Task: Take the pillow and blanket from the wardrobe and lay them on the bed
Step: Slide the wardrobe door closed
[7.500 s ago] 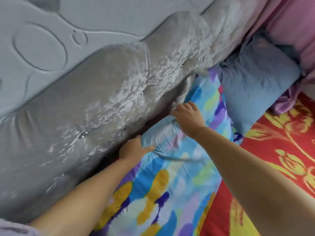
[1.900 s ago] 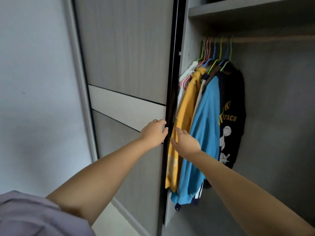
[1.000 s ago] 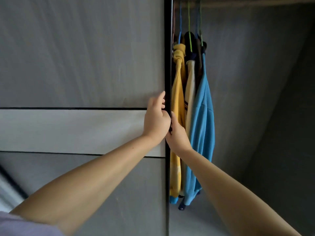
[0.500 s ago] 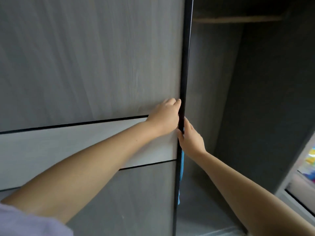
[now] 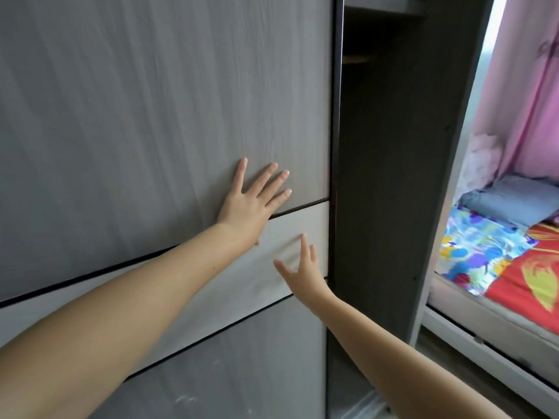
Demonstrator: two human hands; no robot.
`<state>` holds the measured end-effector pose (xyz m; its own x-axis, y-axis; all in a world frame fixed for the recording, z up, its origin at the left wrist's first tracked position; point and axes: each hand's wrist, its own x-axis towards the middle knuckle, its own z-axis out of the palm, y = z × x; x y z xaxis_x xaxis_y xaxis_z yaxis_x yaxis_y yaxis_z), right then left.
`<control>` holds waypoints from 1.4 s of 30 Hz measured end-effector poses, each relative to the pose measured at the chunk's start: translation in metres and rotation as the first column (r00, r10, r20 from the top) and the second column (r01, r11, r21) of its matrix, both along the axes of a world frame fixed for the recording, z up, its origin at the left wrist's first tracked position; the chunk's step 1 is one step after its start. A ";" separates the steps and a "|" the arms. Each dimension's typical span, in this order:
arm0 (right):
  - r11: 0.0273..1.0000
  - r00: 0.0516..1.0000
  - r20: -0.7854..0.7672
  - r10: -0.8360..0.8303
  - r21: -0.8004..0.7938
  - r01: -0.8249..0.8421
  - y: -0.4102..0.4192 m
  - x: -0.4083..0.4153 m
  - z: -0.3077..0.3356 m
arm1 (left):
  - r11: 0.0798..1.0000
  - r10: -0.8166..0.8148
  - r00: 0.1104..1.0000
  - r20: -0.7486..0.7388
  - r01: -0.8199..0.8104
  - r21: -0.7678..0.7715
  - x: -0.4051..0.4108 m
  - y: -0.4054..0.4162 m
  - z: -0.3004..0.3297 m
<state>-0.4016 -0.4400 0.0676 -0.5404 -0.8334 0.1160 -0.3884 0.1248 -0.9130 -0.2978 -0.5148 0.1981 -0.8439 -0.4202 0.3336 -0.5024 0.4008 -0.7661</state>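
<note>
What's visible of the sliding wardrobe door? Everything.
The sliding wardrobe door is grey wood-grain laminate crossed by a paler band between thin dark lines, with a dark edge strip. It stands nearly shut, leaving a dark gap on its right. The left hand presses flat on it; the right hand touches the pale band.

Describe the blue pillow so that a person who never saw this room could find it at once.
Look right of the grey wardrobe door, past the dark open compartment, to the bed under the pink curtain. At its far end lies the blue pillow. It alone is plain blue-grey; the cloth beside it is multicoloured, and the sheet is red and yellow.
</note>
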 end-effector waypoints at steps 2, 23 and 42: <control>0.999 0.998 0.057 -0.042 0.011 0.041 -0.011 -0.006 0.001 | 0.999 -0.038 0.999 -0.001 0.038 0.009 -0.022 -0.004 0.002; 0.975 0.966 0.157 -0.206 -0.055 0.217 -0.015 -0.196 -0.004 | 0.990 -0.133 0.991 -0.026 0.132 -0.044 -0.226 0.006 0.000; 0.973 0.964 0.144 -0.223 -0.024 0.229 0.000 -0.316 0.002 | 0.985 -0.169 0.985 -0.028 0.168 -0.039 -0.346 0.017 0.001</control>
